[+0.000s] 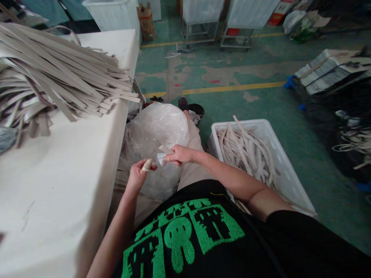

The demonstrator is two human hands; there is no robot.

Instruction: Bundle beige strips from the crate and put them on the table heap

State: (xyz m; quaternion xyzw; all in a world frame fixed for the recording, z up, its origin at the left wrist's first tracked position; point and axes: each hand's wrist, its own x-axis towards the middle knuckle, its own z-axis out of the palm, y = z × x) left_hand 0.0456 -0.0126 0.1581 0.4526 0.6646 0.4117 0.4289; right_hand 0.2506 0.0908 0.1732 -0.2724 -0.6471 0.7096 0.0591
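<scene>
My right hand [181, 153] is closed on a small white piece [161, 158], with a short beige strip end [165, 149] sticking out beside it. Just to the left, my left hand [139, 172] has its fingers pinched together, and a pale wrapping [147, 165] covers its thumb. Whatever those fingers hold, if anything, is too small to make out. Both hands hover over a clear plastic bag [162, 123] by my lap, a small gap between them.
On the left, a white table [58, 173] bears a big pile of beige strips [66, 73]. A white bin [285, 175] of tangled strips [246, 150] stands at my right. Wheeled carts [201, 13] are at the back, and stacked bundles [327, 69] lie at the far right.
</scene>
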